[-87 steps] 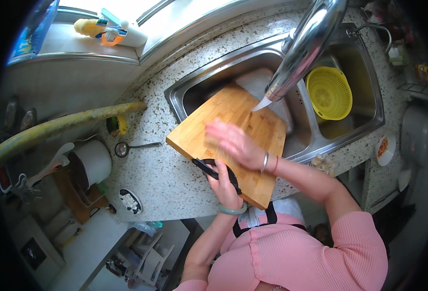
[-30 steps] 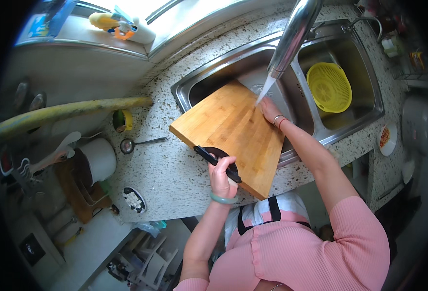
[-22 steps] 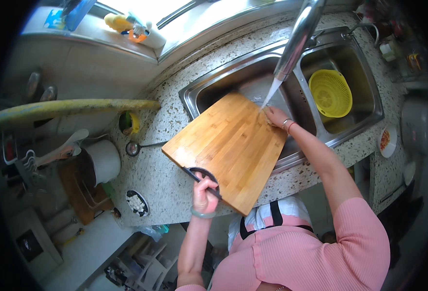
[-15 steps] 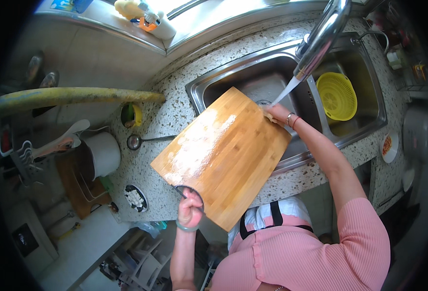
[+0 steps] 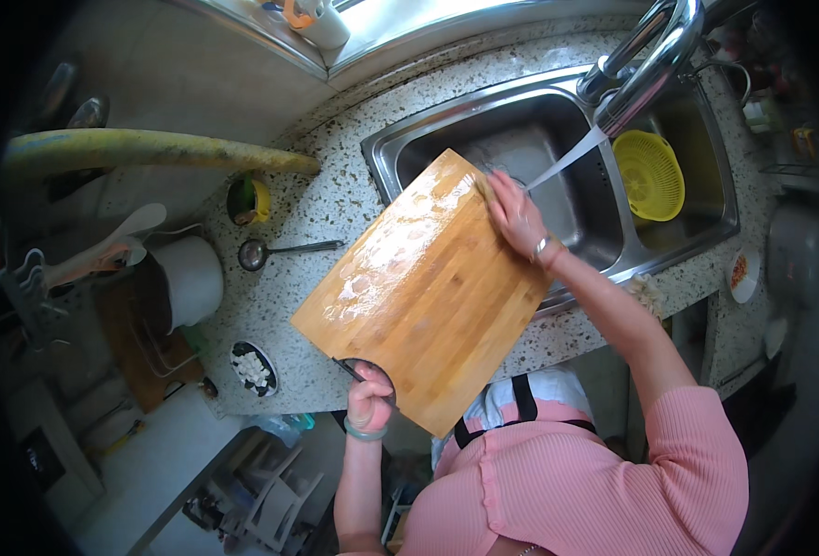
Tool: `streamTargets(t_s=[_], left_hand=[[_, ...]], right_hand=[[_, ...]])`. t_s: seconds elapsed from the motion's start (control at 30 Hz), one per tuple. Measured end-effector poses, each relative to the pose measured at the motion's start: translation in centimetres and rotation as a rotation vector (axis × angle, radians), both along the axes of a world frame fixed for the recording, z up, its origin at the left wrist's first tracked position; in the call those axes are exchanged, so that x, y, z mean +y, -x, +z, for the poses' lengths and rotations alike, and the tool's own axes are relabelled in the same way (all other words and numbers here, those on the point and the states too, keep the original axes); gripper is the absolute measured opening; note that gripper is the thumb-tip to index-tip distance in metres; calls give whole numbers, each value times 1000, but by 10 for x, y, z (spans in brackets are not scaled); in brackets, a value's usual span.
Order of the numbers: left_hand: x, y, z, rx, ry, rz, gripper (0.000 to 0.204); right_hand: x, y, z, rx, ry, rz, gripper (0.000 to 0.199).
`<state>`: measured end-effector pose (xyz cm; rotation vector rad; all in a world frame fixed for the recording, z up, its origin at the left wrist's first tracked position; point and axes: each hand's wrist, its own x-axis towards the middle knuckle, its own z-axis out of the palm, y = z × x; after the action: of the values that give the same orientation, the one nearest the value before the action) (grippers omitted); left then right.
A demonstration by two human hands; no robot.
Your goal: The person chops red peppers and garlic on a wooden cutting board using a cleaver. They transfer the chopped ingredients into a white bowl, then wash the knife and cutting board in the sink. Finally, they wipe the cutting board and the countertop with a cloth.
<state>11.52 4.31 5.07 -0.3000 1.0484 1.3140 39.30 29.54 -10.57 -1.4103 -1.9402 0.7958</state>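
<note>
A wet bamboo cutting board (image 5: 456, 296) is held at a slant over the counter edge and the near left part of the sink. My left hand (image 5: 369, 398) grips it through the dark-rimmed handle cutout at its near left corner. At the far right edge of the board, my right hand (image 5: 520, 222) presses a small tan pad (image 5: 489, 198) against the wood; its exact kind is mostly hidden by the fingers. Water streams from the chrome faucet (image 5: 646, 74) just beyond that hand. The board's left part shines with water.
The double steel sink (image 5: 558, 120) has a yellow basket (image 5: 648, 176) in its right basin. On the stone counter lie a ladle (image 5: 289, 248), a yellow cup (image 5: 253, 202), a dish of white pieces (image 5: 254, 369) and a white pot (image 5: 187, 278). A beige crumpled thing (image 5: 646, 292) sits beside my right forearm.
My right hand has slid with the pad up along the board's far right edge, toward the far corner. The left hand keeps its grip and the board has shifted slightly.
</note>
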Motion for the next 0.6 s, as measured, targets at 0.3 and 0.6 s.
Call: streamTargets(t_s=[0.3,0.6], left_hand=[[20,-16,11,30,20,-93,40],[14,-2,5,134,-13,-201,37]], right_hand=[[-125,72,133,239,53,462,52],[-37,87,63,-8,-185,181,36]])
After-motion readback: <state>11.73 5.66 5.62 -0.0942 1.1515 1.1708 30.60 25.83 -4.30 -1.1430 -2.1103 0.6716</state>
